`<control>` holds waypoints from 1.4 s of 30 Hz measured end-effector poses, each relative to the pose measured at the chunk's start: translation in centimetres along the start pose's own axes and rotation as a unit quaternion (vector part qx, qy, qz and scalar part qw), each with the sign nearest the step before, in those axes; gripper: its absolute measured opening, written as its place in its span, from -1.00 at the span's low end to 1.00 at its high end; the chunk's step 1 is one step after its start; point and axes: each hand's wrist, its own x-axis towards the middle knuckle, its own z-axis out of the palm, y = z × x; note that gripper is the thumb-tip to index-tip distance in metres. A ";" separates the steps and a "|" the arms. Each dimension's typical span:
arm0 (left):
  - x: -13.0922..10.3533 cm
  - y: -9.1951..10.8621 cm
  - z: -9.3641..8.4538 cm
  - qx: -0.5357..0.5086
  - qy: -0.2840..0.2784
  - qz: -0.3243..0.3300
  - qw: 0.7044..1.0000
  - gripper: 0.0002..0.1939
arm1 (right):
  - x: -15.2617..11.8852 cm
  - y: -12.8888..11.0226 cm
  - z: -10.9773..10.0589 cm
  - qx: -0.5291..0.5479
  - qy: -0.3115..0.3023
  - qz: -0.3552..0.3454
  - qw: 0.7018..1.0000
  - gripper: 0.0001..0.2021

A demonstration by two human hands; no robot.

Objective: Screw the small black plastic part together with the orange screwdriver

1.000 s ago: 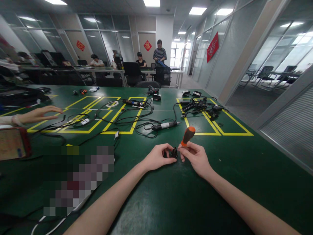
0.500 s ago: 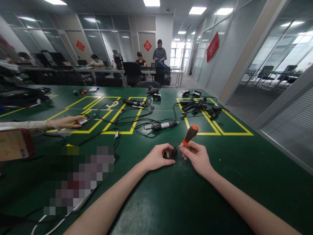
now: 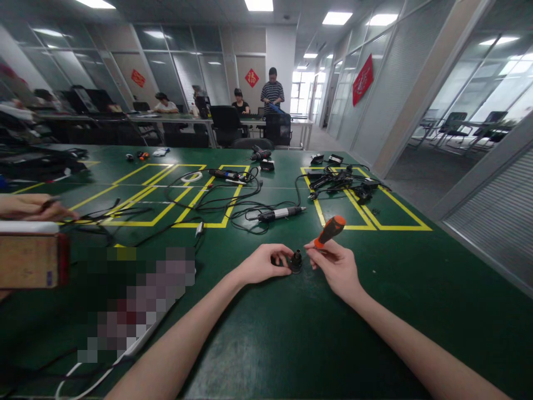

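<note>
Cardboard box (image 3: 29, 261) sits at the far left edge, with a co-worker's hand (image 3: 29, 206) just beyond it. Bare green tabletop (image 3: 291, 333) lies open all around the person's hands; tangled black cables (image 3: 216, 200) and an electric screwdriver (image 3: 277, 213) lie farther back, well apart. The left hand (image 3: 260, 265) pinches a small black fitting (image 3: 296, 260) standing on the table. The right hand (image 3: 335, 266) is closed around a screwdriver (image 3: 330, 230), its orange handle tilted up and to the right, tip end down toward the fitting.
</note>
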 end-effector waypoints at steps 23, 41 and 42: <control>-0.2 0.4 0.6 -0.001 0.033 0.008 0.999 -0.56 | -0.1 -0.4 -0.3 0.022 -0.050 -0.001 0.998 -0.85; -0.2 0.6 0.7 0.001 0.040 -0.007 0.999 -0.59 | -0.2 -0.9 -0.3 -0.043 -0.059 -0.066 0.995 -0.89; -0.2 0.5 0.7 0.001 0.039 -0.005 0.999 -0.59 | -0.2 -0.9 -0.3 -0.049 -0.057 -0.071 0.995 -0.88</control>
